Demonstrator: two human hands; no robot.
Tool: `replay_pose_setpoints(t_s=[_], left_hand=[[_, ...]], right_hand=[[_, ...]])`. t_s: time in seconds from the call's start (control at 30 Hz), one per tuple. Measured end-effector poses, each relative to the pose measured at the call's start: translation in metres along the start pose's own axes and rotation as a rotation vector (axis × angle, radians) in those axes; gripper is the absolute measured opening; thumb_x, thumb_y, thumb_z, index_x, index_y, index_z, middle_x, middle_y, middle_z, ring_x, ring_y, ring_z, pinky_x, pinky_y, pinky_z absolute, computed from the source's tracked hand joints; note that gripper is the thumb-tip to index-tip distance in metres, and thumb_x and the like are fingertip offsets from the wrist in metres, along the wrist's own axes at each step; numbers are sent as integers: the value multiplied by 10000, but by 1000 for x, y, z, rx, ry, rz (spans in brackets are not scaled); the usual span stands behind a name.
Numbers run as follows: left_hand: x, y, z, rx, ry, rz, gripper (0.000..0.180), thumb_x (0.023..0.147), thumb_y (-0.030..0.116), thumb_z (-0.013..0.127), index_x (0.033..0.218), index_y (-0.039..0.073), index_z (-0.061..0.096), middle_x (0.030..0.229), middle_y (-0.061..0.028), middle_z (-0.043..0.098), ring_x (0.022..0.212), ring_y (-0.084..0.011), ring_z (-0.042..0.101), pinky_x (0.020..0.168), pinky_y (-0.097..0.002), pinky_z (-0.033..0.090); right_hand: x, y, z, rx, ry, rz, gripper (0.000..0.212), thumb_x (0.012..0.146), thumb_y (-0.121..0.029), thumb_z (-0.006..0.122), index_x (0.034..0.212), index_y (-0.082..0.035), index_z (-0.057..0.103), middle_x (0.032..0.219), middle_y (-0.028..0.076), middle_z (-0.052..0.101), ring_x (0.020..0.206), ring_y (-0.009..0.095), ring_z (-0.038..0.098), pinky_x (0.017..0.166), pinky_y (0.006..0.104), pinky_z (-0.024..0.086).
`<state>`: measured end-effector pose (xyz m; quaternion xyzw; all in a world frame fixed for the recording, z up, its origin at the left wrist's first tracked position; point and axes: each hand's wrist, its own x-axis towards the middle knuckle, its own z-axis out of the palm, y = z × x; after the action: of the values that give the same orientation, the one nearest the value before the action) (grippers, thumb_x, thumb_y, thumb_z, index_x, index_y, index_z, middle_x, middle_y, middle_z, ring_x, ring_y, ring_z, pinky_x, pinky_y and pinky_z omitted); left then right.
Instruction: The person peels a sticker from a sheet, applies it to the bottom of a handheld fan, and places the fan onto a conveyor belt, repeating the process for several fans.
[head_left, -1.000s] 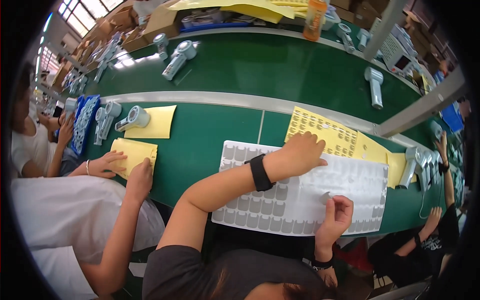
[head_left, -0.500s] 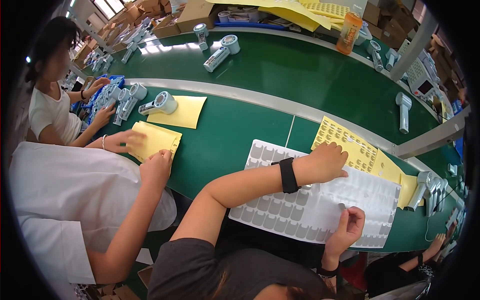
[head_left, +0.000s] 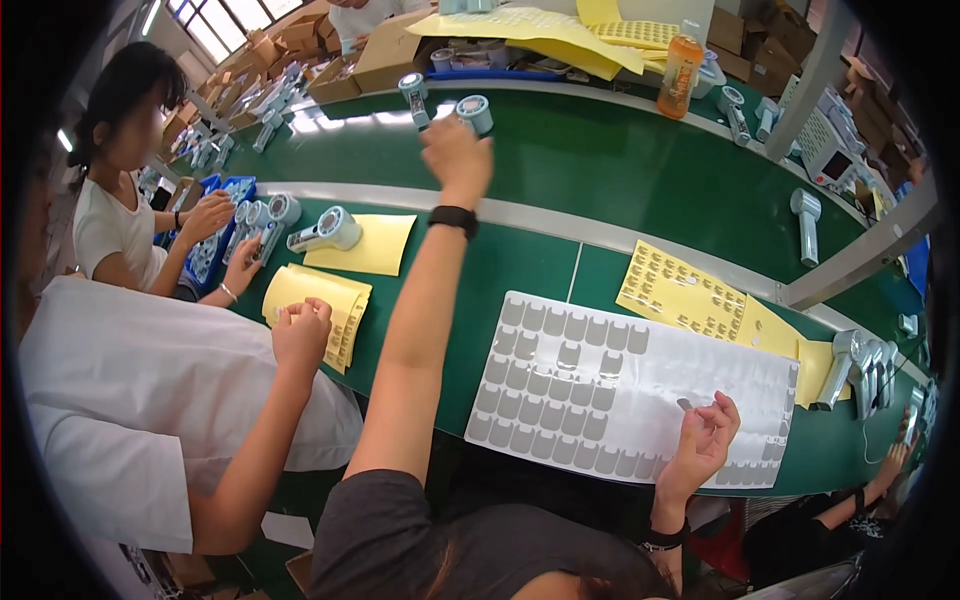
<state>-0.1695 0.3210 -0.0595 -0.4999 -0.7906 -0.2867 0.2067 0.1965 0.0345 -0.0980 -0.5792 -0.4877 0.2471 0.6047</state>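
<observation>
My left hand (head_left: 457, 158) is stretched far across the table, its fingers curled over the handle of a light-blue handheld device with a round head (head_left: 475, 113). That handle is mostly hidden under the hand. Between the thumb and fingertips of my right hand (head_left: 706, 438) is a small grey sticker (head_left: 685, 404). It is held just above a large white sticker sheet (head_left: 660, 385). Rows of grey shield-shaped stickers cover the sheet's left part and far right edge; its middle is bare backing. Another such device (head_left: 413, 98) stands beside the one at my left hand.
Yellow sticker sheets (head_left: 685, 290) lie behind the white sheet. Several light-blue devices (head_left: 865, 370) stand at the right. A co-worker's hand (head_left: 302, 335) holds folded yellow sheets (head_left: 345, 300) on my left. A metal post (head_left: 860, 265) and an orange drink bottle (head_left: 679, 72) are further back.
My left hand has moved from above the white sheet, forward and left, to the device. My right hand still pinches the grey sticker. The co-worker's far hand has moved toward devices at the left.
</observation>
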Motion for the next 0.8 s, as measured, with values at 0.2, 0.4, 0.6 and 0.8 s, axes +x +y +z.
replay_pose_setpoints(t_s=[0.2, 0.4, 0.6, 0.8], left_hand=[[10, -47, 8, 137, -194, -70, 487, 704, 310, 822, 1067, 49, 628, 1134, -119, 571, 1103, -319, 509, 871, -444, 471], [4, 6, -9, -624, 171, 269, 336, 771, 173, 781, 1035, 62, 605, 1031, -106, 621, 1020, -261, 588, 846, -385, 482], [-71, 106, -68, -1414, -173, 194, 402, 819, 40, 737, 1062, 20, 418, 1066, -149, 556, 946, -203, 592, 824, -331, 486], [-165, 167, -116, -1600, -446, 532, 591, 786, -95, 714, 1118, 55, 249, 1149, -186, 464, 1002, -214, 526, 870, -321, 465]], right_hand=[[1, 2, -2, 5, -1, -25, 123, 859, 55, 587, 939, -34, 560, 1279, 107, 470, 1219, 214, 444, 1057, 343, 333], [0, 3, -3, 44, -10, -32, 126, 859, 51, 592, 948, -33, 560, 1268, 104, 469, 1184, 198, 455, 1035, 330, 350], [0, -2, -1, 152, 23, 15, 144, 858, 39, 604, 967, -44, 559, 1231, 101, 497, 1153, 188, 473, 1006, 321, 372], [12, -47, -14, 497, -7, 256, 161, 854, 32, 616, 983, -45, 560, 1177, 95, 532, 1095, 166, 496, 956, 300, 395]])
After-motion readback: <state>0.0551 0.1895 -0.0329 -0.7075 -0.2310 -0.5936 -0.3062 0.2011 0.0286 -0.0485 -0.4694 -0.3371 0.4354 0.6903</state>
